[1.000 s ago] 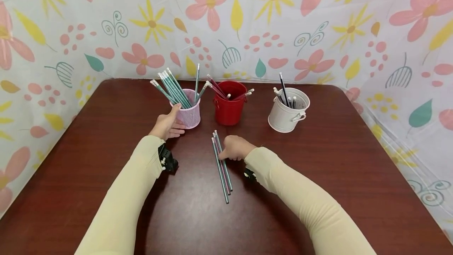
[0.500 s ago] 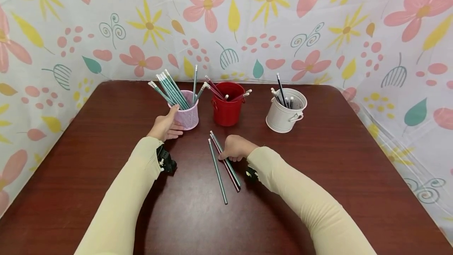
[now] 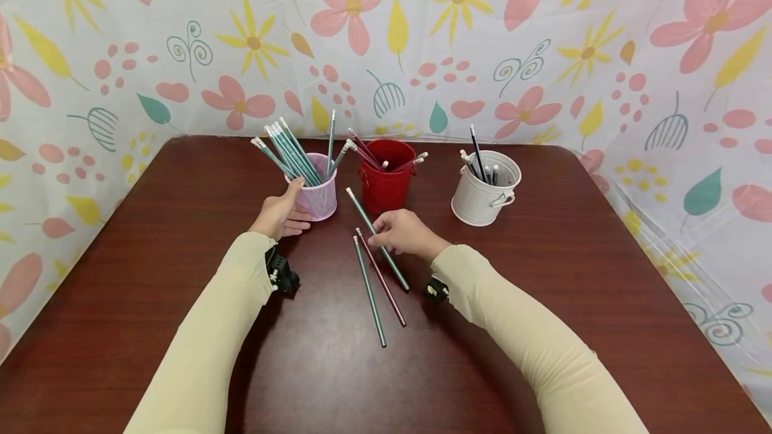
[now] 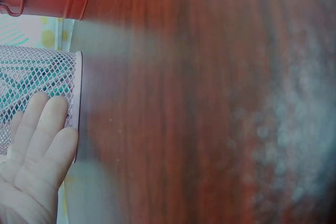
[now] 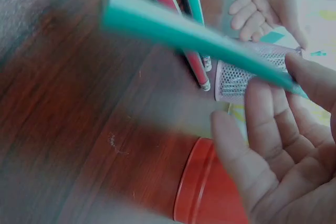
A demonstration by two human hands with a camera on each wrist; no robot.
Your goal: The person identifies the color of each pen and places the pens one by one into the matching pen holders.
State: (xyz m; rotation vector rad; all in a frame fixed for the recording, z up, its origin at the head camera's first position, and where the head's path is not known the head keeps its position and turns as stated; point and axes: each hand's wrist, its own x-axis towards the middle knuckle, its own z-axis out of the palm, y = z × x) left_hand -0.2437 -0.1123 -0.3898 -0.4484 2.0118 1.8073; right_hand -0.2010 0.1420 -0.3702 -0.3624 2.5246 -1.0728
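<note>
My right hand (image 3: 407, 232) pinches a green pencil (image 3: 395, 269) between thumb and fingers, its eraser end pointing toward the red bucket. The right wrist view shows that pencil large and blurred across the fingers. Just left of the hand, a maroon pencil (image 3: 382, 279) and another green pencil (image 3: 370, 293) lie side by side on the table. My left hand (image 3: 281, 215) rests against a pink mesh cup (image 3: 319, 202), thumb up at its rim. In the left wrist view its straight fingers (image 4: 48, 121) lie along the mesh. Several green pencils (image 3: 291, 147) lean inside this cup.
A red bucket (image 3: 384, 194) with several maroon pencils stands right of the mesh cup. Farther right is a white bucket (image 3: 474, 203) holding several dark pencils. All stand toward the back of the brown table (image 3: 181, 220), before a flowered cloth (image 3: 386, 39).
My right hand first shifts the green and maroon pencils apart from the other green one. Now it carries one green pencil up toward the buckets, leaving the maroon behind. The left hand stays put.
</note>
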